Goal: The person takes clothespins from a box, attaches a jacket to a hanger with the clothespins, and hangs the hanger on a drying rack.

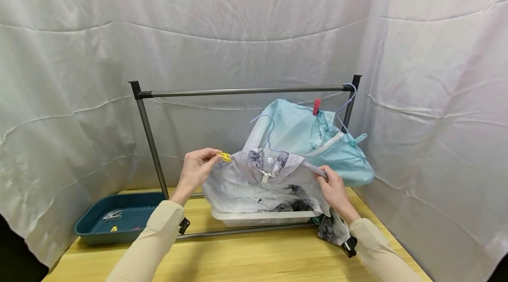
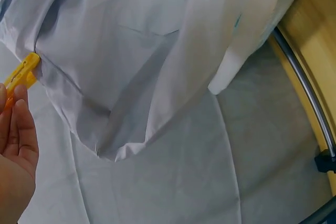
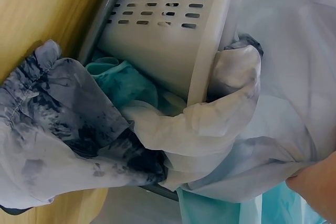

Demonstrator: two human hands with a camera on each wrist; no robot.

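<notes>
Hands at both shoulders of a pale shirt on a hanger

Your left hand (image 1: 196,169) sits left of centre in the head view, fingertips pinching a small yellow plastic clothespin (image 1: 225,156) that bites the left shoulder of the pale lavender-white shirt (image 1: 254,182). In the left wrist view the same yellow clothespin (image 2: 21,73) shows at the left edge, clipped on the shirt's seam, with your fingers (image 2: 18,129) just below it and touching it.

Your right hand (image 1: 334,190) is right of centre, fingers curled round the shirt's right shoulder, where the end of the thin pale blue plastic hanger (image 1: 268,134) lies under the cloth. The hanger's hook rises above the collar, free of the rail.

The shirt hangs between your hands, in the middle of the frame, its lower part draped into the white perforated plastic basket (image 1: 263,219) on the wooden table (image 1: 246,260). A grey-and-black patterned cloth (image 3: 58,129) spills over the basket's right side onto the table.

Behind the shirt, a light teal garment (image 1: 313,141) hangs from the grey metal rail (image 1: 246,92) at the right, held by a red clothespin (image 1: 316,106). A dark teal plastic tray (image 1: 119,220) with a few pins lies at the lower left.
</notes>
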